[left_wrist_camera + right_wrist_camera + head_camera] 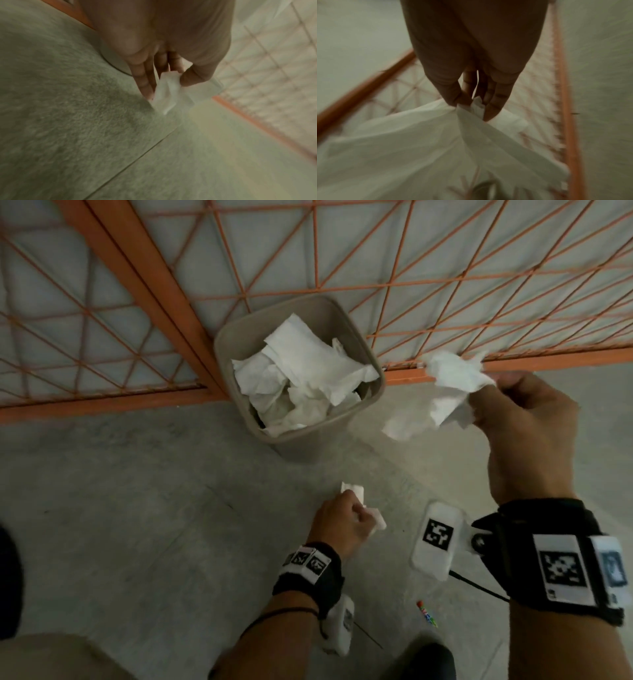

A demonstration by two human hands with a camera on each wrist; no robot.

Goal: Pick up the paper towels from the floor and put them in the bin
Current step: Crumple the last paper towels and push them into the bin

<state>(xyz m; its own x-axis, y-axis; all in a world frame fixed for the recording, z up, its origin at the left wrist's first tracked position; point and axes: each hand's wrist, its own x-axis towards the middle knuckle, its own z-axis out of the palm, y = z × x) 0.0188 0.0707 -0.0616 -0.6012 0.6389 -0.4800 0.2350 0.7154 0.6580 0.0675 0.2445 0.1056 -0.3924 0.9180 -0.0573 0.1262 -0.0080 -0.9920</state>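
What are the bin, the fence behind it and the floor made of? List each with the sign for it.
Bin: probably moulded plastic, matt beige, with a smooth rounded rim and no seams.
Fence: looks like metal painted orange, with thin straight rods crossing inside a thicker frame.
Floor: probably concrete or a similar hard surface, matt mottled grey, crossed by a straight joint line.
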